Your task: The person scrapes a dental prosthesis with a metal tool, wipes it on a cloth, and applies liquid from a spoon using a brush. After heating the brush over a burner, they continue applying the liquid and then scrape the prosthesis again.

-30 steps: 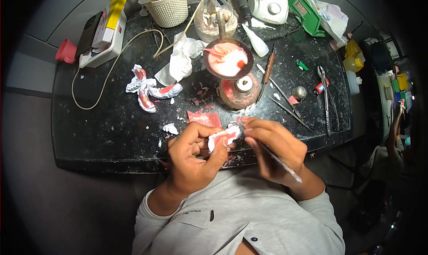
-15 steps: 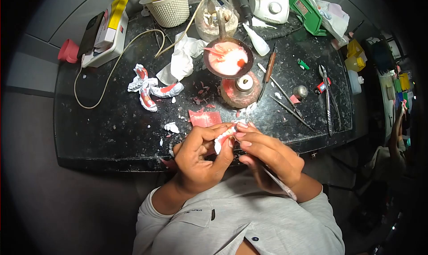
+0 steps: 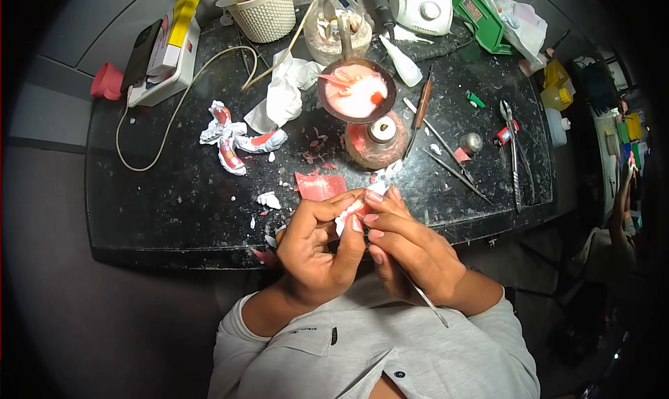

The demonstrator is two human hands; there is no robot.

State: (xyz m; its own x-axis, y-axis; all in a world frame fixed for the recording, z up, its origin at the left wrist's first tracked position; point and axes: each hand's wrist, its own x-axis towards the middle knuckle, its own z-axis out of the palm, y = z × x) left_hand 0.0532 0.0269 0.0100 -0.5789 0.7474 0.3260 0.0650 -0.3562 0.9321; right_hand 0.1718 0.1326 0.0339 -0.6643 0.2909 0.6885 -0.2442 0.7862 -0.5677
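Note:
Between my hands is a white dental model with pink wax (image 3: pixel 343 223), partly hidden by the fingers. My left hand (image 3: pixel 317 249) grips its left side, the thumb lying on the wax. My right hand (image 3: pixel 418 249) holds a thin metal tool (image 3: pixel 428 301), whose handle points down toward the shirt, and its fingertips touch the model's right side. The tool's working tip is hidden. Just beyond the hands, a pink wax sheet (image 3: pixel 319 186) lies on the black table (image 3: pixel 174 218).
A pan of pink and white material (image 3: pixel 357 96) sits above a burner (image 3: pixel 376 144). Metal tools (image 3: pixel 456 176) and pliers (image 3: pixel 514 155) lie right; white-and-pink pieces (image 3: pixel 230 137) lie left. At far right, another person's arm (image 3: pixel 621 190) shows.
My right hand has turned and closed in on the model. The tool's handle end has swung down and slightly left. The model has tilted a little, with more of it covered by fingers.

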